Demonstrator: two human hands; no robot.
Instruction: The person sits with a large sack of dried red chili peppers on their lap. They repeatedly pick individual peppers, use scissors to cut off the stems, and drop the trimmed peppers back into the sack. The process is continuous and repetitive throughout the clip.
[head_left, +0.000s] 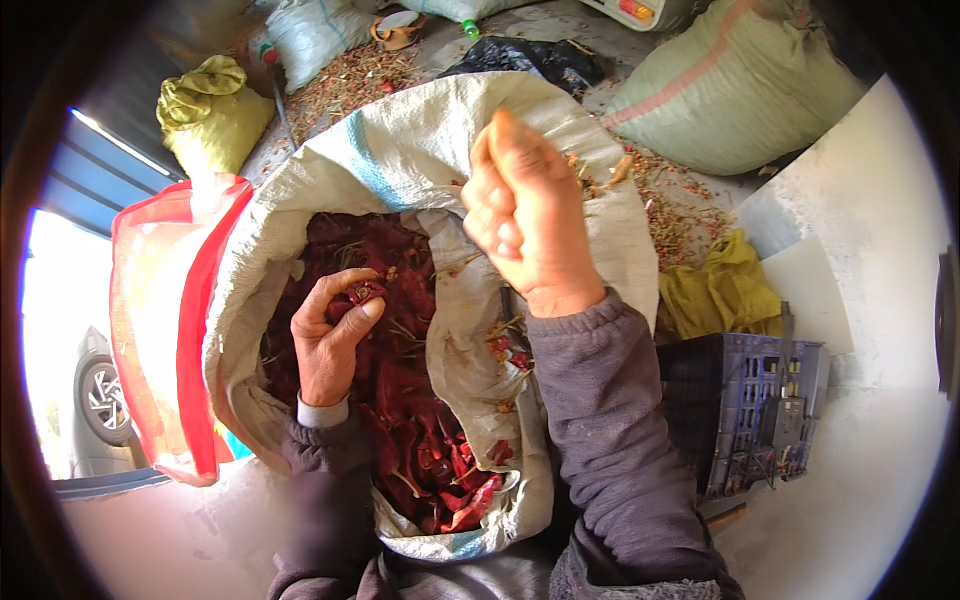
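Note:
My left hand (326, 330) pinches a dried red chili pepper (363, 292) between thumb and forefinger, its stem end facing up. Below it, many dried red chili peppers (450, 465) fill a white woven sack (285, 187) whose mouth is rolled outward. Raised over the far right part of the sack, my right hand (529, 210) has its fingers curled in and its thumb and forefinger pressed together. An orange tint shows at those fingertips; no held thing can be made out there. Stem bits and pepper scraps (517, 356) lie on the sack cloth under my right forearm.
A red-edged mesh bag (165, 330) stands left, near a yellow sack (214, 112). At the right are a dark blue plastic crate (750, 420), yellow cloth sacking (720, 289) and a large full sack (727, 90). Stem debris (360, 75) and black plastic (525, 60) cover floor beyond.

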